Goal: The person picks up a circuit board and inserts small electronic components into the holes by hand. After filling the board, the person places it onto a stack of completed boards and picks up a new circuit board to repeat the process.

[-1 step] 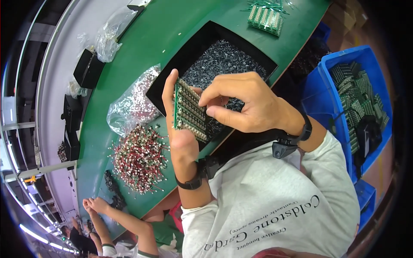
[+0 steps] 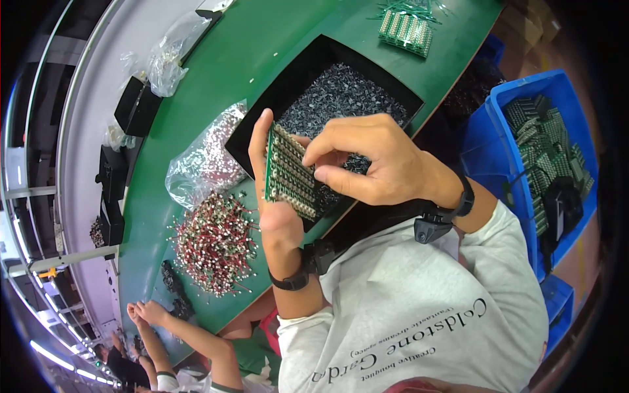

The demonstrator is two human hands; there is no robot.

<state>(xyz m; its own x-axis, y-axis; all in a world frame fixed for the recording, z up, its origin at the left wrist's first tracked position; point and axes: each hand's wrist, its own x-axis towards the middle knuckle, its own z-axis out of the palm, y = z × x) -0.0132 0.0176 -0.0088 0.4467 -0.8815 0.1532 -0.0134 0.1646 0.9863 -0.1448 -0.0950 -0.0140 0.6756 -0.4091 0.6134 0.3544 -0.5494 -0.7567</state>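
A: Largest first, what's before you: the green tabletop (image 2: 216,65). Off its near edge, at your right, stands a blue tub (image 2: 481,147) holding boards.

B: And by that near edge you have a black tray (image 2: 278,85) of dark bits. Left of it are a clear bag (image 2: 203,154) and a wire pile (image 2: 215,245).

A: Your hands?

B: Your left hand (image 2: 280,223) grips the green board (image 2: 291,170), raised over the tray's left side. Your right hand (image 2: 383,160) has thumb and forefinger nearly meeting at its face; whether they pinch anything, I can't tell.
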